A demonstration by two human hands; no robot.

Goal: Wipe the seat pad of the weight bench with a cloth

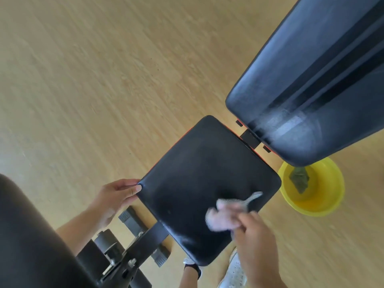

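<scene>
The black seat pad [203, 183] lies mid-view, its near-right edge under a bunched pale cloth [226, 215] clenched in the right hand [255, 242], while the left hand [116, 196] pinches the far corner; overlapping, firmly pressed passes would likely cover it best.

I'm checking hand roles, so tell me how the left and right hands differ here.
The left hand grips the corner of the seat pad and looks sharp; the right hand holds the cloth on the pad and is motion-blurred. The left holds no cloth; the right does. Both are bare and touch the same pad.
</scene>
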